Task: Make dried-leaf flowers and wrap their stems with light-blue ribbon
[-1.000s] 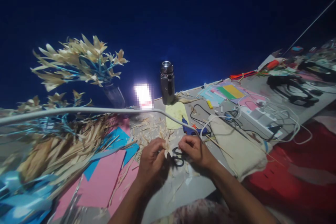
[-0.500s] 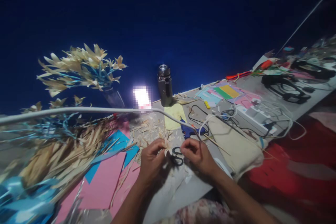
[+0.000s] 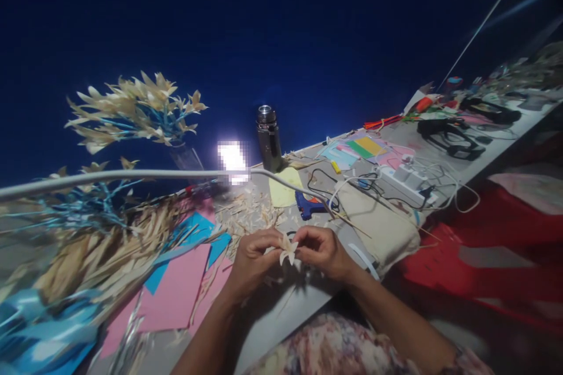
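Observation:
A small cream flower (image 3: 288, 251) with pointed petals, like dried husk, is held over the table's near edge. My left hand (image 3: 258, 253) pinches it from the left with thumb and forefinger. From the other side, the closed fingertips of my right hand (image 3: 324, 251) grip its petals. Black-handled scissors lie behind the flower, mostly hidden by my hands. Just beyond them are a blue glue gun (image 3: 310, 205) and a yellow sheet (image 3: 285, 186). Cream scraps (image 3: 250, 211) litter the table beyond my left hand.
Left stand husk flowers (image 3: 141, 108) on blue stems, over dried husks (image 3: 83, 269) and pink paper (image 3: 176, 290). A dark flask (image 3: 269, 143) stands behind. A white cable (image 3: 132, 174) crosses the view. Right are a folded cloth (image 3: 378, 222) and a power strip (image 3: 407, 184).
My right hand has moved left from beside the scissors and now grips the flower together with my left hand. The flower now faces the camera more fully. The view has shifted slightly.

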`<state>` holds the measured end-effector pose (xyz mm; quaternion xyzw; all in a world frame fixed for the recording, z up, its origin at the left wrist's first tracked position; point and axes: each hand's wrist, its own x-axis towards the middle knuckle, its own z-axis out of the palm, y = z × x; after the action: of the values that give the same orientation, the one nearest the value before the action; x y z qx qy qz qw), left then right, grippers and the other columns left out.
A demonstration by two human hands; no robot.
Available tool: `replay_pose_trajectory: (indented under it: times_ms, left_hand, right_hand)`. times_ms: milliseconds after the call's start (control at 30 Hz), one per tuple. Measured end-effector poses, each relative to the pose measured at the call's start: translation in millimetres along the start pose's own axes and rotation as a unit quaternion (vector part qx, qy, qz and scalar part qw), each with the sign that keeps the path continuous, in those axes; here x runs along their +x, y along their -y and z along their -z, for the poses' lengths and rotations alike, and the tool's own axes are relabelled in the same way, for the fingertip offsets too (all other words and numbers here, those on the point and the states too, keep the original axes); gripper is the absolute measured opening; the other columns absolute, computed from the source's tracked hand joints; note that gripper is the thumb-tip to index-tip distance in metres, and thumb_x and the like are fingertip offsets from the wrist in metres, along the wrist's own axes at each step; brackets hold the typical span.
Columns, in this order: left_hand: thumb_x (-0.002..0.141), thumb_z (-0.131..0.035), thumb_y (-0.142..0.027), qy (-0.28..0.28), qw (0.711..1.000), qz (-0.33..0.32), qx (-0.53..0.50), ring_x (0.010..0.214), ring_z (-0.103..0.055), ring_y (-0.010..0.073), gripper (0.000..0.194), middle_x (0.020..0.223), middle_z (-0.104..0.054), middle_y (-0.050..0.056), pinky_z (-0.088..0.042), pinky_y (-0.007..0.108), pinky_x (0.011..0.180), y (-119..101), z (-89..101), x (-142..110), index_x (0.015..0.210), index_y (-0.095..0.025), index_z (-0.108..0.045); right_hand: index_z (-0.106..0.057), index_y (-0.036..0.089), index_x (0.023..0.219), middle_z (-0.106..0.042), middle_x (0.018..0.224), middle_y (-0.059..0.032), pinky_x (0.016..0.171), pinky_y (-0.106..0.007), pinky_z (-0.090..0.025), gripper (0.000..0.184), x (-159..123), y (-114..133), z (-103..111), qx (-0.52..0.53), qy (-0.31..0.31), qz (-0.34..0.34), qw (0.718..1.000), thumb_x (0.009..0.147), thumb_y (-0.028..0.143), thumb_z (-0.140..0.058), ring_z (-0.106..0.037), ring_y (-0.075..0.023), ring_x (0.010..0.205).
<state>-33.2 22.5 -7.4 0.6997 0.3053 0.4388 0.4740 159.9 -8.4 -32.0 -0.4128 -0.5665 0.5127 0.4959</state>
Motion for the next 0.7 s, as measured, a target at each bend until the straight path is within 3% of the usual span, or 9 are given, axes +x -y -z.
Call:
replay_pose_trajectory:
  times_ms: [233,433,700]
  left_hand:
    - [0.083,-0.076,-0.020,0.040,0.999,-0.031,0.017,0.068,-0.067,0.0183,0.014,0.073,-0.076,0.006,-0.050,0.028,0.066,-1,3.5,-8,0.071,-0.022,-0.083]
    - [0.083,-0.073,-0.015,0.090,0.995,-0.010,0.034,0.069,-0.068,0.0181,0.017,0.071,-0.075,0.005,-0.049,0.028,0.068,-2,4.4,-6,0.069,-0.021,-0.081]
    - [0.081,-0.070,-0.016,0.027,0.998,0.051,0.032,0.070,-0.067,0.0176,0.017,0.071,-0.075,0.003,-0.048,0.027,0.069,6,5.5,0,0.067,-0.022,-0.079]
  right_hand:
    - [-0.071,0.018,0.076,-0.062,0.067,0.0007,0.054,-0.022,-0.036,0.013,-6,0,-3,-0.003,0.013,-0.013,1.000,0.071,0.028,-0.076,-0.048,-0.0115,0.058]
    - [-0.071,0.017,0.073,-0.060,0.064,0.0022,0.053,-0.022,-0.033,0.008,-10,-8,-3,0.010,0.008,-0.045,0.999,0.068,0.022,-0.073,-0.045,-0.0098,0.056]
    - [-0.070,0.016,0.072,-0.062,0.066,0.0015,0.055,-0.022,-0.035,0.009,14,-8,3,-0.013,0.014,-0.075,0.997,0.071,0.024,-0.075,-0.047,-0.0106,0.058]
